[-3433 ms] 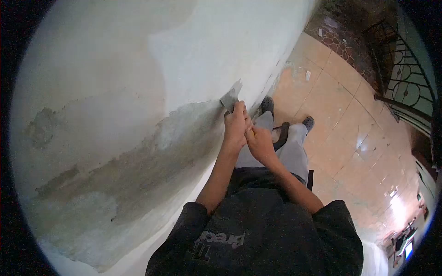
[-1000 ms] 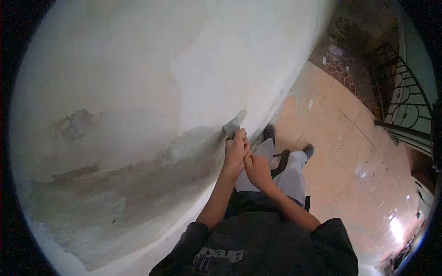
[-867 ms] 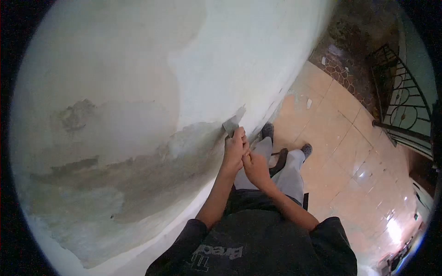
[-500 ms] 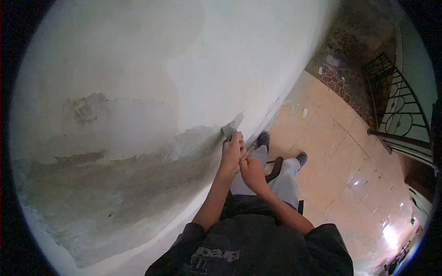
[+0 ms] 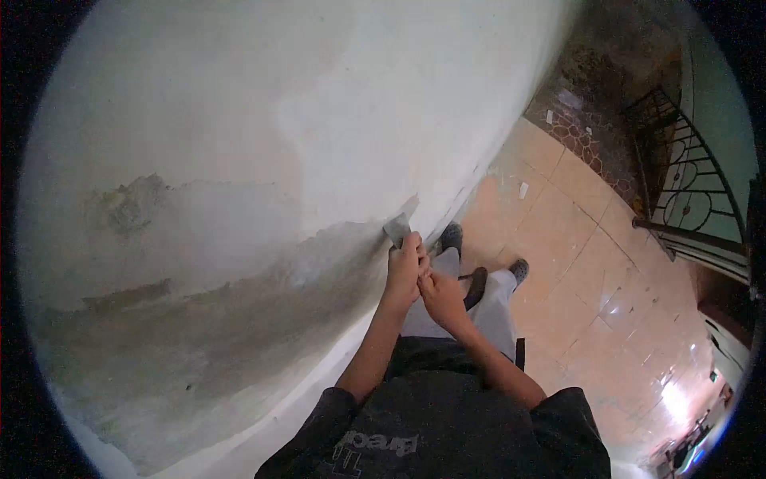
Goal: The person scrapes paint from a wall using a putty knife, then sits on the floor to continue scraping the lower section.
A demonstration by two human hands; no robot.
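Note:
A scraper with a flat grey blade (image 5: 396, 230) touches the wall (image 5: 239, 104), at the upper edge of a grey-brown bare patch (image 5: 239, 327). My left hand (image 5: 405, 267) is wrapped round its handle, just below the blade. Right beside it, my right hand (image 5: 439, 294) is closed at the lower end of the grip, its fingers against the left hand. The handle is mostly hidden by the fingers. White paint surrounds the patch, and a rough spot (image 5: 132, 203) shows farther left on the wall.
Tiled floor (image 5: 558, 239) spreads to the right, with a small white chip (image 5: 523, 191) on it. My shoes (image 5: 519, 273) stand near the wall's foot. A dark metal railing (image 5: 694, 176) stands at the far right. Objects lie at the lower right corner.
The view has shifted slightly, so the wall patch and floor sit a little farther left. Both hands keep their hold, and the scraper blade remains at nearly the same place on the wall.

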